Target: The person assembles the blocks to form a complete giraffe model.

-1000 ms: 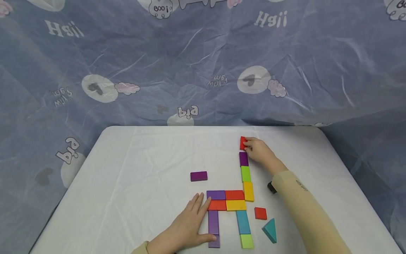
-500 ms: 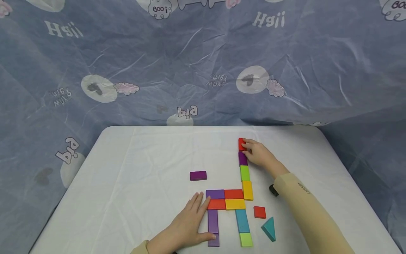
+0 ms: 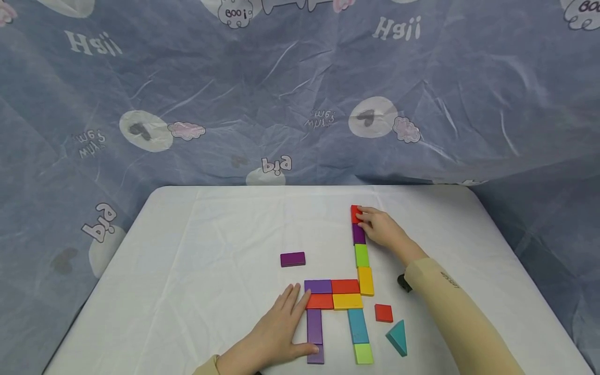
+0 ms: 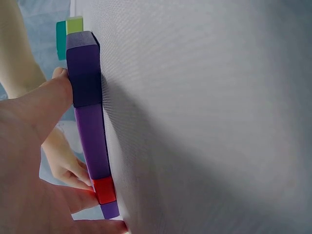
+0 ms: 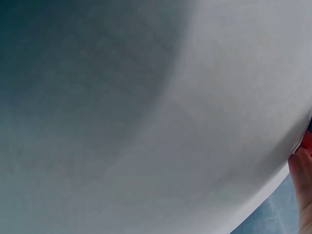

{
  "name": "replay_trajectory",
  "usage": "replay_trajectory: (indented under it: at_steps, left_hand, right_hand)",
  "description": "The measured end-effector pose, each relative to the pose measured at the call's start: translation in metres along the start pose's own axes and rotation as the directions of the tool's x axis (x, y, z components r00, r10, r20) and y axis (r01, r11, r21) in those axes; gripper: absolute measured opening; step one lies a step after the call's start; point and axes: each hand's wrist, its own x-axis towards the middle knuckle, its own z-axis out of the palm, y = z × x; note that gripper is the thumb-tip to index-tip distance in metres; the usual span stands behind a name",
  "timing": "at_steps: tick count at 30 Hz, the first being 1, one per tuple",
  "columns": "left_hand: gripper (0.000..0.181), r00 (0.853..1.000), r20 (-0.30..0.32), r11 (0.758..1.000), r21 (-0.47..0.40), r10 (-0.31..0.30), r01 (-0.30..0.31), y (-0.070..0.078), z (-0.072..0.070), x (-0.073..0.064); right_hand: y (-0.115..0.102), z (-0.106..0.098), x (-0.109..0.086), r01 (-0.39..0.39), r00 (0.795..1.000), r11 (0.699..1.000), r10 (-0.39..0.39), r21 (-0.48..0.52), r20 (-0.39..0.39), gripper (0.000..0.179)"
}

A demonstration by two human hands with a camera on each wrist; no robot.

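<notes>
In the head view my right hand holds a small red block at the far end of a column, fingertips at its right side. Directly below it, the column continues with a dark purple block, a lime block and a yellow block. My left hand lies with fingers spread beside the nearer blocks. Its thumb touches a purple block, seen closely in the left wrist view, and the index fingertip meets the left end of a red block. Only a sliver of the red block shows in the right wrist view.
A loose dark purple block lies left of the column. To the right are a red square block and a teal triangle. A blue block and a lime block form another leg. White cloth covers the table.
My right hand has brought the red block slightly nearer and left, closing the gap to the dark purple block below it. The left hand has stayed in place.
</notes>
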Motion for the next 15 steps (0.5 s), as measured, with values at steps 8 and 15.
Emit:
replay_trajectory:
  at_steps: [8, 15]
  left_hand:
    - [0.105, 1.0, -0.018, 1.0, 0.006, 0.011, -0.011, -0.0004, 0.0008, -0.0006]
    - [0.104, 0.999, -0.029, 1.0, 0.007, 0.015, -0.014, -0.0002, 0.0012, -0.0005]
  right_hand:
    - [0.0014, 0.0021, -0.0007, 0.017, 1.0, 1.0, -0.017, 0.0, -0.026, 0.039]
    - [0.0027, 0.0047, -0.0002, -0.002, 0.999, 1.0, 0.003, 0.031, -0.035, 0.042]
